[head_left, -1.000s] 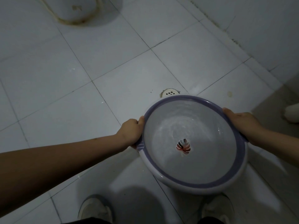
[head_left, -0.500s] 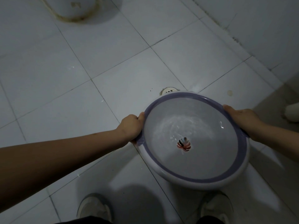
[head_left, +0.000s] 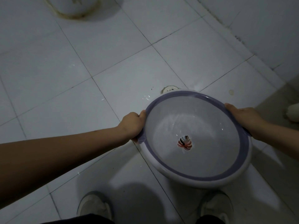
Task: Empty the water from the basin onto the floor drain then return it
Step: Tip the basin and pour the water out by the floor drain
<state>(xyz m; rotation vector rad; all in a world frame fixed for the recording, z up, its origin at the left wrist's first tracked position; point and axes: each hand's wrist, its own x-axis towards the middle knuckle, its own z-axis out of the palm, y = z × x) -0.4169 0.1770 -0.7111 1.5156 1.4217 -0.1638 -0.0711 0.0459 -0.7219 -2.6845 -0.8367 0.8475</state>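
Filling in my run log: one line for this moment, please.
phase: pouring | basin: tilted toward drain | left hand: on rim | right hand: on rim | floor: wet near drain

No legible text or labels anywhere.

Dim, bluish light; soft, wide-angle warp.

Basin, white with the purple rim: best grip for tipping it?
Grip the white round plastic basin by its flat purple rim, from opposite sides, as the left hand and right hand do: the wide shallow bowl offers no handles, and side grips let it tilt forward.
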